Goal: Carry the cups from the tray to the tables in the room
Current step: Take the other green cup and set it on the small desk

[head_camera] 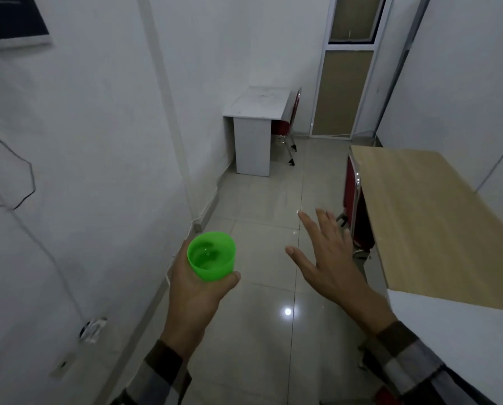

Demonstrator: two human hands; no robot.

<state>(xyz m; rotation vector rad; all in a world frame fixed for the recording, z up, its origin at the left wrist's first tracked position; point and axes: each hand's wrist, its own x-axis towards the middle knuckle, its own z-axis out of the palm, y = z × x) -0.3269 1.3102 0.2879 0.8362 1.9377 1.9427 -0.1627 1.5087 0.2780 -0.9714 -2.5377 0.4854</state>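
A bright green plastic cup (211, 255) stands upright in my left hand (197, 290), which grips it from below and around its side, over the tiled floor near the left wall. My right hand (329, 258) is held out flat with fingers spread and holds nothing, just left of a wooden-topped table (437, 217). A small white table (257, 105) stands against the far wall ahead. No tray is in view.
A red chair (354, 200) is tucked at the wooden table's near-left edge, and another red chair (291, 121) sits by the white table. A white wall runs along the left with a cable and socket (94, 328). A door (343, 92) is at the far end.
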